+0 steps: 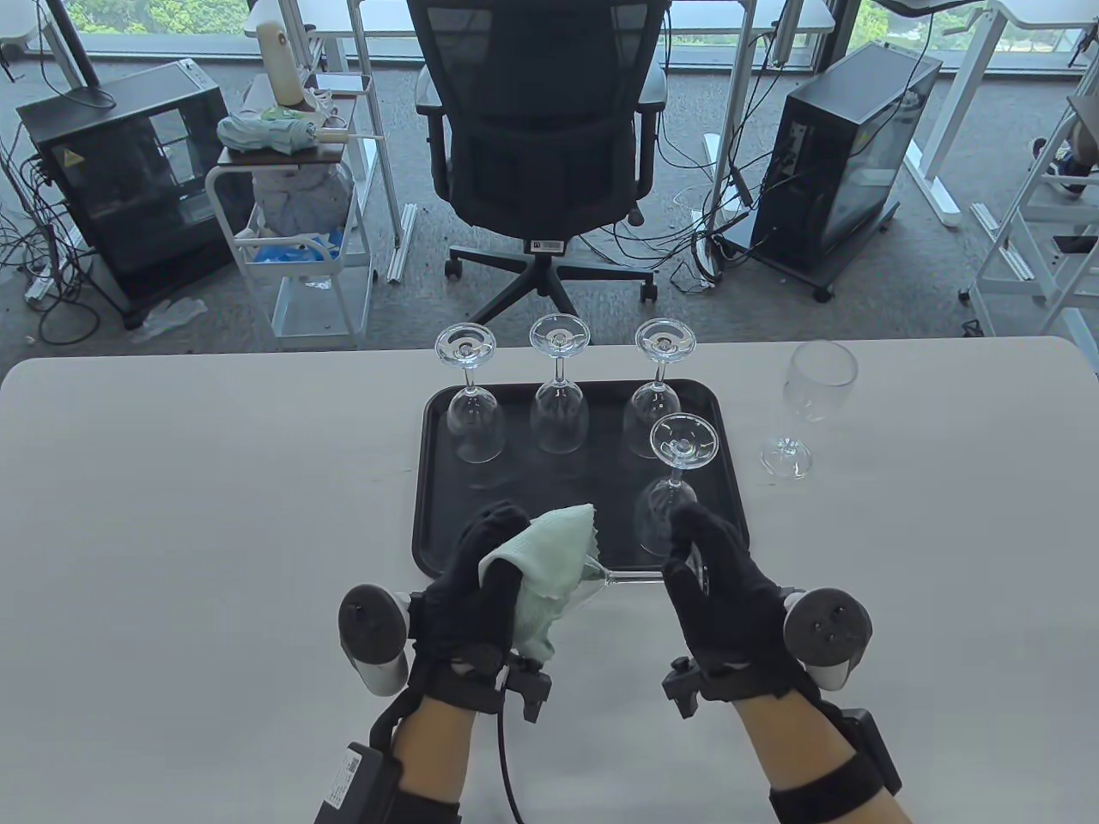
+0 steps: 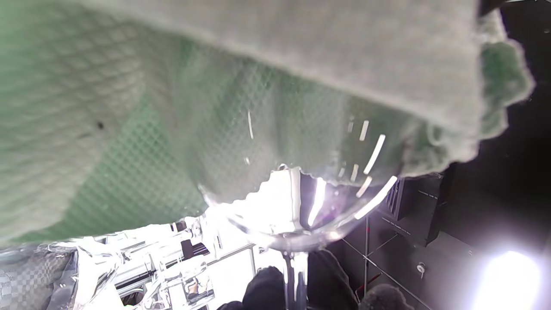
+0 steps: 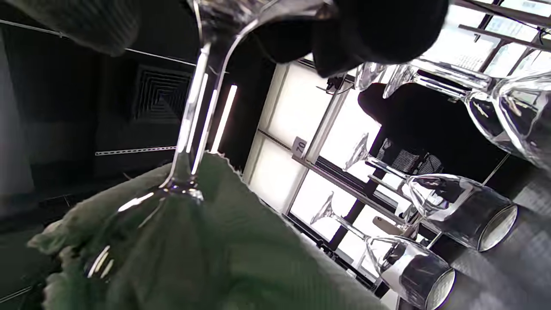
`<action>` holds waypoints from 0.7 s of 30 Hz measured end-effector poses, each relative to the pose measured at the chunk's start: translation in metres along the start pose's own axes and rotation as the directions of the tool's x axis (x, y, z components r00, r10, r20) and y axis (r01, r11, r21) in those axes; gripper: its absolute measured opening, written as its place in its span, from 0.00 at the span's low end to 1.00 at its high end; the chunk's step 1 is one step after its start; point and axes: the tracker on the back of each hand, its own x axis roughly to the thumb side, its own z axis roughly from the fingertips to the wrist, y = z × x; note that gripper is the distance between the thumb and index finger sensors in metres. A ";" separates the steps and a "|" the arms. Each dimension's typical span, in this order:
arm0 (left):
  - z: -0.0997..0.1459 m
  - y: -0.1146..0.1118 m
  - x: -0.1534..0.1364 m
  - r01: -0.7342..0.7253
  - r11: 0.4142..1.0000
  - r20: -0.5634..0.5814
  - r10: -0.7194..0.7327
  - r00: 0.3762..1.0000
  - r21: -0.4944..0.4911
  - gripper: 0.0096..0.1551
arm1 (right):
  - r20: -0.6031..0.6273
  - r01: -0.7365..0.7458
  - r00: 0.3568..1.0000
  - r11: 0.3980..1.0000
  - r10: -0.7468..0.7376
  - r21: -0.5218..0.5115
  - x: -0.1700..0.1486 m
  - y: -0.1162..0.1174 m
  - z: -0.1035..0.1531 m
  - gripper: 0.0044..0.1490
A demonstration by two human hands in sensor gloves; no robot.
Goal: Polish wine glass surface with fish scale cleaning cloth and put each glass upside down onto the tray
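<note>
A wine glass lies sideways in the air over the tray's near edge, its stem (image 1: 637, 577) running left to right. My left hand (image 1: 481, 571) grips its bowl through the pale green cloth (image 1: 545, 566), which wraps the bowl (image 2: 297, 215). My right hand (image 1: 708, 571) pinches the foot end of the stem (image 3: 193, 112). The black tray (image 1: 429, 515) holds several glasses upside down: three in the back row (image 1: 475, 421) (image 1: 559, 412) (image 1: 654, 412) and one in front at the right (image 1: 674, 489). One more glass (image 1: 811, 395) stands upright on the table right of the tray.
The white table (image 1: 172, 515) ends just behind the tray. A black office chair (image 1: 541, 129) stands beyond the far edge, with computer towers (image 1: 850, 154) and a white cart (image 1: 296, 249) on the floor.
</note>
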 end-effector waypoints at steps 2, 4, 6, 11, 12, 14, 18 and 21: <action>-0.001 0.005 0.000 0.001 1.000 -0.019 -0.001 1.000 0.010 0.33 | 0.084 -0.096 0.992 0.995 0.094 0.018 0.001 0.001 -0.001 0.53; -0.001 0.009 -0.003 -0.036 0.999 -0.057 0.038 0.998 0.020 0.33 | 0.229 -0.154 0.963 0.988 0.143 0.030 0.005 0.001 0.000 0.55; -0.001 0.008 -0.004 -0.115 0.993 -0.083 0.114 0.990 0.001 0.33 | 0.340 -0.290 0.895 0.956 0.288 -0.045 0.010 0.000 0.002 0.56; 0.001 0.000 0.003 -0.027 1.000 0.010 0.027 1.000 -0.008 0.33 | 0.017 -0.118 0.993 0.993 0.117 0.032 0.003 -0.002 -0.003 0.47; 0.001 0.000 0.006 0.014 1.000 0.038 -0.014 0.999 0.000 0.33 | -0.123 -0.033 0.991 0.995 0.044 0.091 -0.001 -0.001 -0.003 0.47; 0.001 0.003 0.007 0.067 0.998 0.053 -0.068 0.996 0.019 0.33 | -0.093 -0.005 0.995 0.993 0.016 0.119 -0.003 0.000 -0.003 0.49; 0.000 0.008 0.000 -0.013 0.999 -0.002 0.013 1.000 0.030 0.32 | 0.173 -0.211 0.966 0.973 0.192 0.097 0.003 0.001 -0.004 0.56; -0.001 0.006 -0.001 -0.086 0.996 -0.040 0.085 0.996 -0.034 0.32 | 0.369 -0.402 0.846 0.915 0.384 -0.032 0.013 -0.003 -0.002 0.59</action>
